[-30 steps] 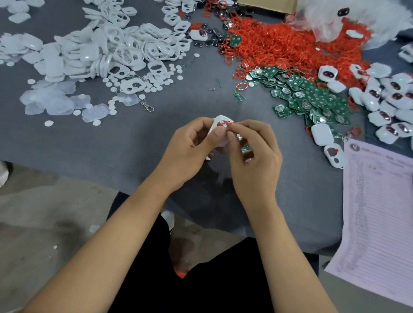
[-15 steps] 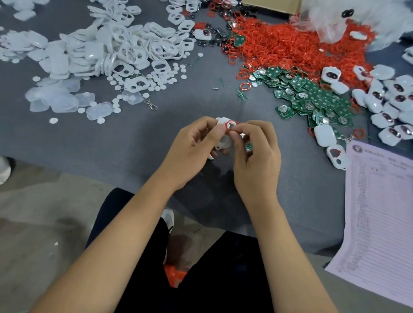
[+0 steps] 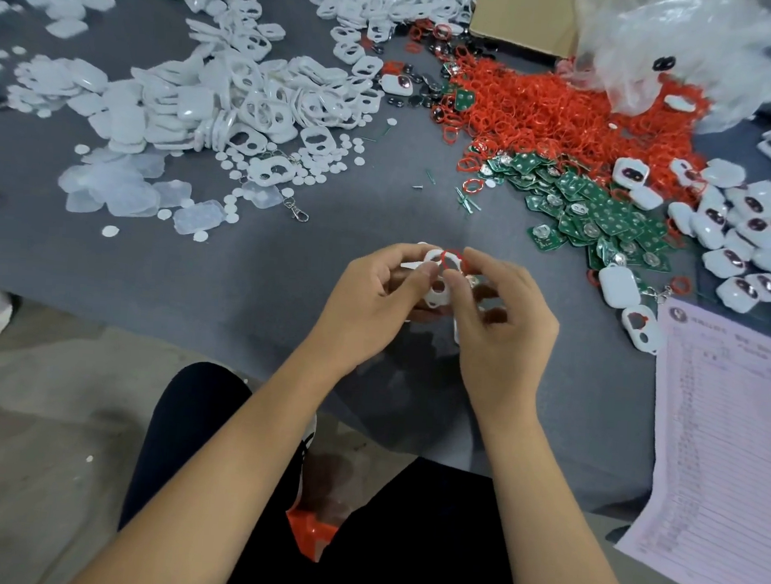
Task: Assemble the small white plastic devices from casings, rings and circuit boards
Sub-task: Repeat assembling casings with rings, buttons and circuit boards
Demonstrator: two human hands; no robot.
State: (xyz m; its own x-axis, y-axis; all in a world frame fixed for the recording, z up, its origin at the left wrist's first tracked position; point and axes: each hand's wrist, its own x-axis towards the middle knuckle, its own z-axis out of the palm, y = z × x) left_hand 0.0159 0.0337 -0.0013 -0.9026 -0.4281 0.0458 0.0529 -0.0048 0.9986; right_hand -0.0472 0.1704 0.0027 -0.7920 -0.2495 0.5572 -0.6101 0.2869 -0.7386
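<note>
Above the table's front edge, my left hand [image 3: 374, 298] pinches a white casing [image 3: 436, 286] with two round openings. My right hand [image 3: 497, 316] pinches a red ring [image 3: 451, 259] against the casing's upper opening, and something metallic shows partly behind its fingers. A heap of white casings [image 3: 251, 98] lies at the back left. The pile of red rings [image 3: 561, 113] is at the back right, with green circuit boards [image 3: 596, 219] in front of it. Finished white devices [image 3: 748, 232] lie at the far right.
The grey table [image 3: 249, 274] also carries clear covers [image 3: 114, 189] and small white discs at the left. A printed sheet [image 3: 723, 430] hangs over the right front edge. A cardboard box [image 3: 522, 15] and a plastic bag [image 3: 687, 53] stand at the back. A keyring clip [image 3: 298, 209] lies loose.
The red ring has moved up onto the casing's upper opening. Both hands have stayed close together above the table edge, and the casing is turned more towards me.
</note>
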